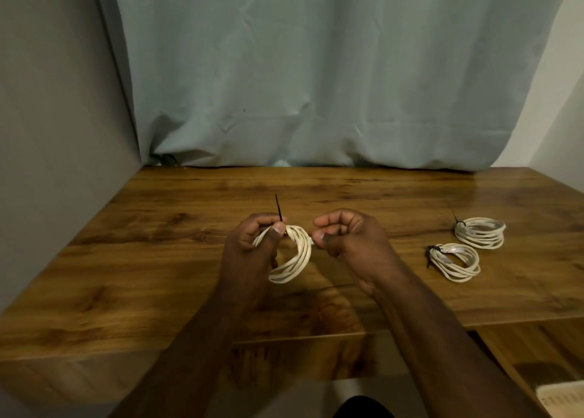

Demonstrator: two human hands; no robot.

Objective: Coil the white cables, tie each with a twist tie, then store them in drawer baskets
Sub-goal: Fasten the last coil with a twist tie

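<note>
A coiled white cable (295, 261) hangs above the middle of the wooden table (158, 259). My left hand (252, 247) grips the top of the coil, thumb pressed on it, and holds a black twist tie (278, 209) that sticks straight up. My right hand (346, 236) pinches the coil's right side between thumb and curled fingers. Two more white coils lie on the table to the right, each bound with a black tie: the nearer tied coil (455, 262) and the farther tied coil (480, 233).
A pale blue curtain (316, 86) hangs behind the table. A grey wall (57, 133) closes the left side. A lower wooden surface (537, 348) sits at the front right, with a white basket edge (562, 395) in the bottom right corner.
</note>
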